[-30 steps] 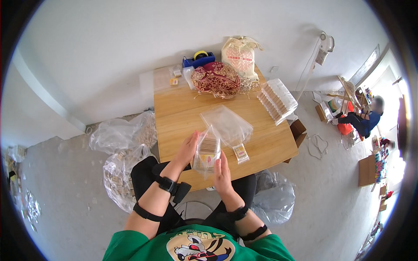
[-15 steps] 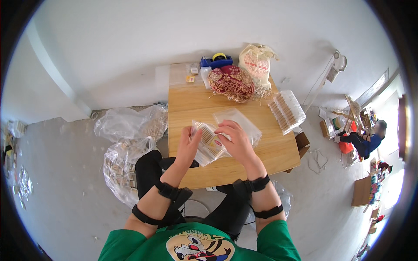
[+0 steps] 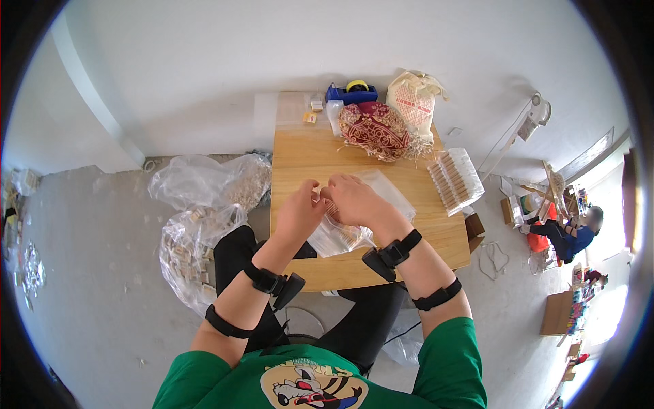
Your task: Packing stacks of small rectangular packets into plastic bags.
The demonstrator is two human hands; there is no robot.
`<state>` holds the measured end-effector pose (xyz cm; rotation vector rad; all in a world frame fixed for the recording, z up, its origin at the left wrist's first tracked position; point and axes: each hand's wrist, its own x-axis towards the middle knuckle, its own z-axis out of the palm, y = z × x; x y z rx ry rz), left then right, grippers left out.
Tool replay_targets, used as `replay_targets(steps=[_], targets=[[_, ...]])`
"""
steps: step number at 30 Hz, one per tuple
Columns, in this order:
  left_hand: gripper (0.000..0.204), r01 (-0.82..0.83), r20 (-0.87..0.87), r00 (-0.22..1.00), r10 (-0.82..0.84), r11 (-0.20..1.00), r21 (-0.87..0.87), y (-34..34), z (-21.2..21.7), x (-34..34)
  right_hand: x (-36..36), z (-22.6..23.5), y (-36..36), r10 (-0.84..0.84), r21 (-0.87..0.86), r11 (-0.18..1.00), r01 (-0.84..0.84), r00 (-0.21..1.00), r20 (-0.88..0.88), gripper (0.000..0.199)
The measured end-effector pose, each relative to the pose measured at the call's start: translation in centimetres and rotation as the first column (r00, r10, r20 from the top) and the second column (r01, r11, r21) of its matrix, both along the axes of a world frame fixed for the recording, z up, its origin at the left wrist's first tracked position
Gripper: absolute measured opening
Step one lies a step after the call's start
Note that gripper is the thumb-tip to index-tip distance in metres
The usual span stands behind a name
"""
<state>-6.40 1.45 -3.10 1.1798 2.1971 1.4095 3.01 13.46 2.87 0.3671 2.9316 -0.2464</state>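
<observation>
A clear plastic bag point(image 3: 338, 240) with rows of thin light-brown sticks inside lies at the near middle of the wooden table. My left hand point(image 3: 298, 210) pinches its upper left edge, thumb and fingers curled. Right beside it, my right hand point(image 3: 355, 199) is bent over the top of the same bag, its fingers closed at the edge and their tips partly hidden. More flat clear plastic bags point(image 3: 397, 196) lie just beyond and to the right, partly under my right hand.
To the right on the table point(image 3: 300, 157) stands a stack of stick packs point(image 3: 455, 182). A blue tape dispenser point(image 3: 340, 93), a red patterned cloth bag point(image 3: 375, 129) and a cream drawstring bag point(image 3: 415, 102) sit at the back. Filled plastic sacks point(image 3: 184, 255) rest on the floor at left. Another person point(image 3: 579, 235) sits far right.
My right hand has moved left along the top of the bag, close to my left hand, and now covers more of it. The whole view has shifted slightly.
</observation>
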Motion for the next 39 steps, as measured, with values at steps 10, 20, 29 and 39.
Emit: replay_targets(steps=[10,20,29,39], targets=[[0.026,0.019,-0.021,1.000,-0.019,0.999,0.045,0.4,0.7,-0.7,0.5,0.4,0.4,0.055,-0.053,0.997,-0.058,0.997,-0.056,0.034],[0.023,0.033,-0.092,0.995,-0.025,0.996,0.088,0.0,0.5,-1.3,2.9,0.2,-0.4,0.136,0.058,0.991,-0.123,0.876,-0.463,0.019],[0.023,0.049,-0.089,0.995,-0.046,0.998,0.033,-0.3,0.9,-1.2,3.5,0.0,-0.5,-0.054,-0.242,0.969,-0.060,0.898,-0.436,0.023],[0.023,0.072,-0.111,0.992,-0.065,0.995,0.063,-0.3,0.8,-1.4,3.2,-1.0,-0.7,-0.216,-0.403,0.911,0.081,0.928,-0.302,0.016]])
